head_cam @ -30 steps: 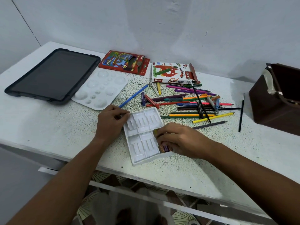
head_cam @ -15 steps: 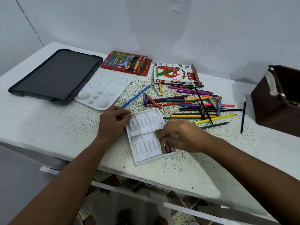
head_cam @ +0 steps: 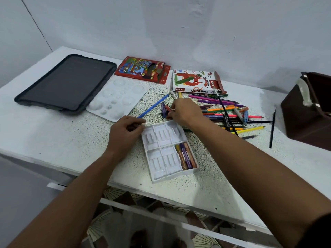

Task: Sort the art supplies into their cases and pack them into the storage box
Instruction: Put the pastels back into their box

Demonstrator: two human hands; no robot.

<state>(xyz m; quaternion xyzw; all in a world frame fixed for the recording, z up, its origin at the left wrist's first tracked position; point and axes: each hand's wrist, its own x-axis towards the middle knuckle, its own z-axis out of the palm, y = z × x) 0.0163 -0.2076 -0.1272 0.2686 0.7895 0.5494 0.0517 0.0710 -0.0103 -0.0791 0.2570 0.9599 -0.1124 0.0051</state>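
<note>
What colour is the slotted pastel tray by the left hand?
White, plain; the pastel tray shows clearly in the head view, a few pastels in one corner.

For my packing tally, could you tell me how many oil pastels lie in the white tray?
3 visible: yellow, purple and peach, side by side in the white tray's near right compartment. None appear hidden.

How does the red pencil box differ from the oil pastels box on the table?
The red pencil box is mostly red; the oil pastels box is white with a red figure. The pencil box lies nearer the tablet; the pastels box touches the loose pile. Both lie flat by the wall.
</note>
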